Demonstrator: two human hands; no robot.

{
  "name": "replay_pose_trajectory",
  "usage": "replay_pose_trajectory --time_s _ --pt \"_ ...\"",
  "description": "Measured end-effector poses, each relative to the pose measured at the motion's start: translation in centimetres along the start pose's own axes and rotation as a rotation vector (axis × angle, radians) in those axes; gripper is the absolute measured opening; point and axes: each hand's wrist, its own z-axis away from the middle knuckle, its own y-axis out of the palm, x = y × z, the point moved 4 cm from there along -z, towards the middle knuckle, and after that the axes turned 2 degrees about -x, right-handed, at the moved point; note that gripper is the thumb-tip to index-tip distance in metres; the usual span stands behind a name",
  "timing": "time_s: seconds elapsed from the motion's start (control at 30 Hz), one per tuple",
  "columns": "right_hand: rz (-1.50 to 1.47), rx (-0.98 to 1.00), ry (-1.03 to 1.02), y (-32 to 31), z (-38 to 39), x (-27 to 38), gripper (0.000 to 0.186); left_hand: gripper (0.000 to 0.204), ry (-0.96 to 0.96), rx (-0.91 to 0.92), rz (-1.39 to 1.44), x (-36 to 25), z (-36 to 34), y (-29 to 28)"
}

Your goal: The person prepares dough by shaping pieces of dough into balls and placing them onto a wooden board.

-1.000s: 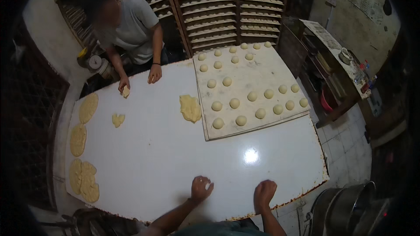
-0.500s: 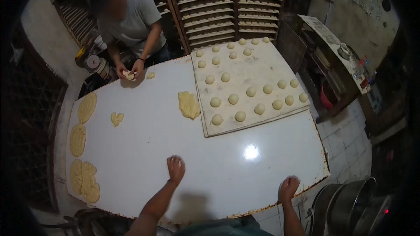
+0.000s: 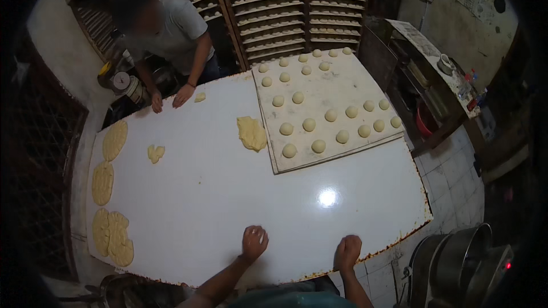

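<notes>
My left hand (image 3: 254,242) is curled over the white table (image 3: 228,194) near its front edge, fingers closed. To its right, my right hand (image 3: 347,252) is likewise curled at the table's edge. Whatever lies under either palm, if anything, is hidden. Beyond them, a lump of yellowish dough (image 3: 252,133) rests against a floured wooden board (image 3: 337,88), which carries several round dough balls (image 3: 318,146) in loose rows. Further left are a small torn dough piece (image 3: 155,153) and several flattened dough slabs (image 3: 103,183) along the table's left edge.
Across the table a co-worker leans in, both hands (image 3: 170,99) on the surface beside a small dough piece (image 3: 200,97). Racks of filled trays (image 3: 271,11) line the back. A dial scale (image 3: 121,80) stands at far left, a large metal pot (image 3: 462,262) at lower right.
My left hand has moved right and nearer to me; my right hand has moved left, so they are closer together. The co-worker's hands have gone from holding a dough piece to resting on the table.
</notes>
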Motion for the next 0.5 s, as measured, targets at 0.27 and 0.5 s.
replay_pose_trajectory --time_s 0.27,0.5 --pt "0.040 -0.095 0.341 1.0 -1.8 0.2 0.005 0.007 -0.272 -0.137 -0.076 2.2 -3.7 -0.9" --pt "0.061 -0.288 0.268 -3.4 -2.2 1.6 0.007 0.006 -0.139 -0.209 -0.053 6.2 -4.9 -5.5"
